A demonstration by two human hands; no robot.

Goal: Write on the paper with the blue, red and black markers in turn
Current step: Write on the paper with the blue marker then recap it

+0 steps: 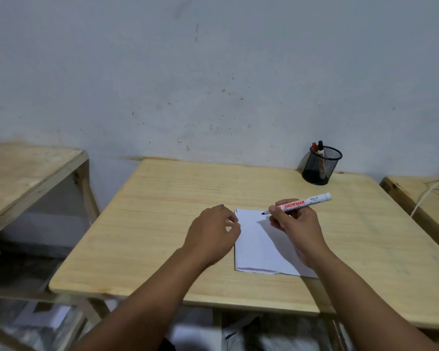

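A white sheet of paper (pixel 259 247) lies on the wooden table (pixel 162 224). My right hand (pixel 297 224) grips a white marker (pixel 306 200) with its blue tip touching the paper's top edge. A short blue mark shows at the paper's top left corner. My left hand (pixel 212 233) rests curled at the paper's left edge, and a bit of blue, probably the marker's cap (pixel 222 205), pokes out above its fingers. A red marker (pixel 314 147) and a black marker (pixel 320 146) stand in a black mesh cup (pixel 319 165) at the table's far right.
A grey wall runs behind the table. Another wooden table (pixel 23 173) stands to the left. A third wooden surface (pixel 421 198) with a white cable sits at the right. Clutter lies on the floor below.
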